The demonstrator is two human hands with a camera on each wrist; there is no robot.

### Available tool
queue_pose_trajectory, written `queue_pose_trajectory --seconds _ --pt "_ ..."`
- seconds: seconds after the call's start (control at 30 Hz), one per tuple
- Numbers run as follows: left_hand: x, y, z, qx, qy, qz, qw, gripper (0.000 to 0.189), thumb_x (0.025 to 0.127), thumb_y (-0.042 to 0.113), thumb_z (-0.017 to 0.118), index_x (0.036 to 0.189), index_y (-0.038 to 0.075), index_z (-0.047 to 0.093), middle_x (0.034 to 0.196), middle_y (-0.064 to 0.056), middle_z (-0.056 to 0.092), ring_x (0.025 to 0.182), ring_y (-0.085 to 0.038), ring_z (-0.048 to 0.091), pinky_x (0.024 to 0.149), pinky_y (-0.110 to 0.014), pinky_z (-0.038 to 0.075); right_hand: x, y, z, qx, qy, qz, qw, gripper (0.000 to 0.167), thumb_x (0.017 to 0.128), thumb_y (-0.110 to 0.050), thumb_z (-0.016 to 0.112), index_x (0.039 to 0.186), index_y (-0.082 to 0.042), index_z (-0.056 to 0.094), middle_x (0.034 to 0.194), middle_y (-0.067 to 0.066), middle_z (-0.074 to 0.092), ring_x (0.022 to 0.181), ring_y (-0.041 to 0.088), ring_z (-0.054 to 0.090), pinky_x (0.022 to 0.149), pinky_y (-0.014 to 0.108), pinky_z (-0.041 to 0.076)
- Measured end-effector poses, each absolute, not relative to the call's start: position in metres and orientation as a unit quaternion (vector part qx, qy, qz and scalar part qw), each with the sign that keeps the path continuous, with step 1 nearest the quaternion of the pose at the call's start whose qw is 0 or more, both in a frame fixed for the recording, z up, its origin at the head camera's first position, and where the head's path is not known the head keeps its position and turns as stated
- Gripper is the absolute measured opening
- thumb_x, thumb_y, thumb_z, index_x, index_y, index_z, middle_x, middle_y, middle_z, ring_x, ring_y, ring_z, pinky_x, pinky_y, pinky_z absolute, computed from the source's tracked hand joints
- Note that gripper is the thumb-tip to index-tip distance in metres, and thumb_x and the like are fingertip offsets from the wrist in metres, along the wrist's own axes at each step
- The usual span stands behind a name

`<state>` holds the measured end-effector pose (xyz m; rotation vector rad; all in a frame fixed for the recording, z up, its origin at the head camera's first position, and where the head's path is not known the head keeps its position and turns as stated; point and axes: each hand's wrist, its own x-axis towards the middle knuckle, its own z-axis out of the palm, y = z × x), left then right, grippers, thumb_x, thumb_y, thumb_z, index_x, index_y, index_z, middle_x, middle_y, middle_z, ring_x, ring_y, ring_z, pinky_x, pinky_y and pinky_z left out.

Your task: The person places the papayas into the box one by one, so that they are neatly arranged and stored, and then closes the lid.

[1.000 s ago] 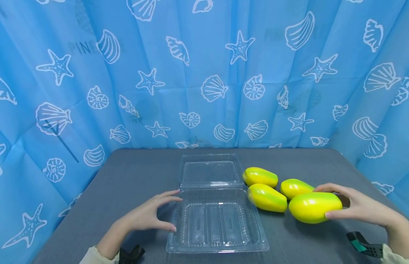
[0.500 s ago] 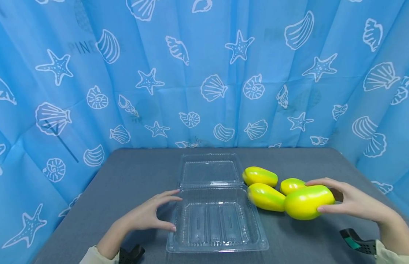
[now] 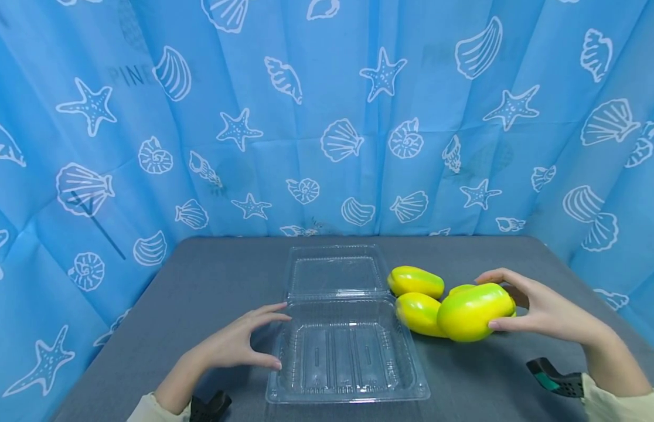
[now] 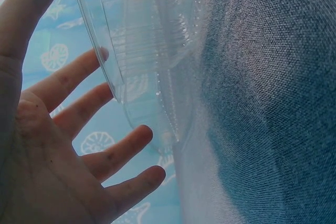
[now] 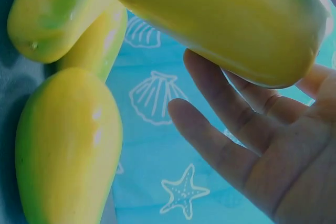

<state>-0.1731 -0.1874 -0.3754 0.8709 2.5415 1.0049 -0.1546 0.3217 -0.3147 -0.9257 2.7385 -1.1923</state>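
Observation:
My right hand (image 3: 548,310) grips a yellow-green papaya (image 3: 472,313) by its right end, thumb on the near side and fingers behind. In the right wrist view this papaya (image 5: 226,19) is raised above the others. Three more papayas lie on the table: one at the back (image 3: 415,281), one in front of it (image 3: 418,313), and one mostly hidden behind the held fruit (image 3: 460,289). A clear plastic clamshell box (image 3: 348,402) lies opened out in the middle. Along its left side, my left hand (image 3: 237,343) has its fingers spread, fingertips right at the rim (image 4: 97,45).
The box's lid (image 3: 334,275) is folded back, away from me. A grey cloth covers the table (image 3: 221,275), and a blue curtain (image 3: 306,158) with shells and starfish hangs behind it. Dark straps (image 3: 554,378) sit at both wrists.
My right hand has carried the papaya left and slightly upward, so it now overlaps the papayas behind it. My left hand and the box have stayed in place.

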Motion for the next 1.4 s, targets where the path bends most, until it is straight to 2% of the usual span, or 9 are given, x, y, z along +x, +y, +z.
queue_pose_trajectory --seconds 0.23,0.63,1.0,1.27,1.4 --pt "-0.173 -0.187 -0.375 0.299 0.878 0.348 0.135 0.068 0.077 0.037 0.075 0.136 0.016 0.048 0.153 -0.009 0.028 0.139 -0.042 0.025 0.099 -0.070 0.028 -0.158 0.311 -0.312 -0.297 0.875 -0.382 -0.001 0.049 0.080 0.001 0.068 0.123 -0.005 0.044 0.112 -0.013 0.052 0.091 0.005 0.057 0.071 0.020 0.051" --pt "-0.172 -0.187 -0.374 0.302 0.877 0.350 0.130 0.068 0.077 0.037 0.075 0.135 0.015 0.048 0.153 -0.010 0.028 0.139 -0.042 0.025 0.100 -0.069 0.028 -0.166 0.294 -0.308 -0.335 0.864 -0.376 -0.019 0.053 0.079 0.002 0.069 0.126 -0.009 0.047 0.116 -0.016 0.053 0.091 0.005 0.057 0.073 0.019 0.051" --pt "-0.173 -0.187 -0.376 0.301 0.877 0.351 0.129 0.067 0.077 0.037 0.074 0.135 0.015 0.048 0.154 -0.009 0.027 0.139 -0.042 0.025 0.100 -0.069 0.027 -0.171 0.273 -0.304 -0.347 0.862 -0.369 -0.026 0.054 0.078 -0.004 0.072 0.127 -0.006 0.049 0.119 -0.013 0.051 0.091 0.003 0.055 0.073 0.019 0.052" --pt "-0.173 -0.188 -0.377 0.303 0.879 0.347 0.124 0.068 0.077 0.039 0.074 0.135 0.017 0.048 0.154 -0.007 0.028 0.139 -0.041 0.025 0.100 -0.070 0.027 -0.175 0.259 -0.303 -0.328 0.871 -0.365 -0.008 0.055 0.078 -0.012 0.074 0.127 -0.012 0.049 0.117 0.001 0.051 0.089 0.005 0.055 0.072 0.023 0.053" --pt "-0.173 -0.188 -0.378 0.304 0.879 0.346 0.123 0.068 0.077 0.039 0.074 0.135 0.017 0.048 0.154 -0.007 0.028 0.139 -0.041 0.025 0.100 -0.069 0.027 -0.177 0.253 -0.302 -0.327 0.872 -0.365 0.000 0.057 0.078 -0.014 0.075 0.128 -0.008 0.048 0.118 0.005 0.052 0.091 0.005 0.055 0.074 0.023 0.053"
